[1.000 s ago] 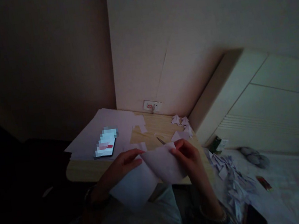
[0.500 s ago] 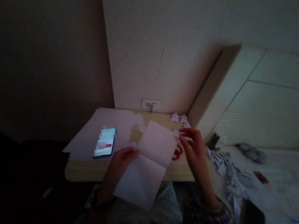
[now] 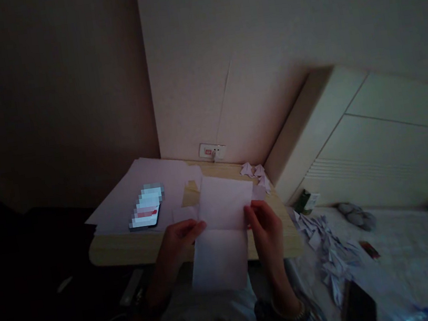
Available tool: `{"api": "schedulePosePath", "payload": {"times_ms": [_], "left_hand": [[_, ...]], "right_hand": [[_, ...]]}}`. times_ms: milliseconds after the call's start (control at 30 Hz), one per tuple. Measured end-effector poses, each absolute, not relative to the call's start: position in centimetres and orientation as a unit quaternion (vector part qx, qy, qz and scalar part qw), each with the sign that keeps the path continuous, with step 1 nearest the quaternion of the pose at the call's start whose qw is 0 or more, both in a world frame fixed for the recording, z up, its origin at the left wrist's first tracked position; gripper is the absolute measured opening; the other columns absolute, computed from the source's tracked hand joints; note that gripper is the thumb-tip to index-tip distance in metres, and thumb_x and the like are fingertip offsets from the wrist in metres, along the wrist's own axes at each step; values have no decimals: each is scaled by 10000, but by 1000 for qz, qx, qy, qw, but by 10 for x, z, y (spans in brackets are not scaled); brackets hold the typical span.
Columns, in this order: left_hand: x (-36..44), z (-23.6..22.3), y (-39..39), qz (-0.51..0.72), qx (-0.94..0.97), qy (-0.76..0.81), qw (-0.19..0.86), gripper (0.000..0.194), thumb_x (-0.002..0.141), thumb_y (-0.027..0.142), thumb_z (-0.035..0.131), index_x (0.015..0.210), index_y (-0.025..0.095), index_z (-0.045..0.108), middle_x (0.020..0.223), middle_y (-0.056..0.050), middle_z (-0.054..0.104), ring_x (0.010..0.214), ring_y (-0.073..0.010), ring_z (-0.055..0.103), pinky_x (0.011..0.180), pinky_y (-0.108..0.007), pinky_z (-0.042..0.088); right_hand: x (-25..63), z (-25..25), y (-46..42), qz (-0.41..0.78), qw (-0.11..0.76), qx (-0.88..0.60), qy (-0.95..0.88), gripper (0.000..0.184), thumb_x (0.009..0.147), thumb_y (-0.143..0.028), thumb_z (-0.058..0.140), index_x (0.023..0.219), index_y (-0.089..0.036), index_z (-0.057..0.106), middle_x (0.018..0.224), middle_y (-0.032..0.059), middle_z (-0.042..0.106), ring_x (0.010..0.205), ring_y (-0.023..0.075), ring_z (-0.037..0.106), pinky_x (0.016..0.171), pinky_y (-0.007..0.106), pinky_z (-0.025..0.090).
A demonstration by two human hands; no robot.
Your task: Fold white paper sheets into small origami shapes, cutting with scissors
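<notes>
Glowing rectangular smartphone lies left of the fingers of the left hand, pinched closed on a creased white rectangular paper sheet. Sheet hangs between both hands' fingers; right hand pinches opposite edge. Folded white paper pieces heap right of its fingers.

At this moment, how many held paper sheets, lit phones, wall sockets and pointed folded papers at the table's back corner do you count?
Creased white paper sheet, held: 1
Rectangular lit phone: 1
White rectangular wall socket: 1
Small pointed folded white papers: 3
Total: 6
</notes>
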State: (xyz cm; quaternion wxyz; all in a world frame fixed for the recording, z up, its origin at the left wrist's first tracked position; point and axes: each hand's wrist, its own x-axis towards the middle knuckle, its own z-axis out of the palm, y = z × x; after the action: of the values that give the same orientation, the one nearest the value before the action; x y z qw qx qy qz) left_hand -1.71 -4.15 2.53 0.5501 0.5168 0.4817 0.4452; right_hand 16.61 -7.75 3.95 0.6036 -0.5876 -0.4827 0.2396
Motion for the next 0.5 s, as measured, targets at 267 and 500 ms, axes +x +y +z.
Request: {"api": "schedulePosePath", "payload": {"times_ms": [267,500], "left_hand": [[-17,30,-49,429,549,486,529,347,673,488,632,505,186,609,528,10,577,609,-177,522,581,-267,446],[-14,28,-52,431,505,480,574,319,645,472,669,551,170,626,576,10,595,630,-172,540,605,-272,465]], "right_hand": [[156,36,-83,212,610,-594,-480,262,839,-382,621,996,-175,594,903,97,730,768,210,698,638,300,544],[164,30,-89,40,542,-557,-628,324,909,-174,471,1177,-215,649,1107,100,730,979,231,704,846,383,566]]}}
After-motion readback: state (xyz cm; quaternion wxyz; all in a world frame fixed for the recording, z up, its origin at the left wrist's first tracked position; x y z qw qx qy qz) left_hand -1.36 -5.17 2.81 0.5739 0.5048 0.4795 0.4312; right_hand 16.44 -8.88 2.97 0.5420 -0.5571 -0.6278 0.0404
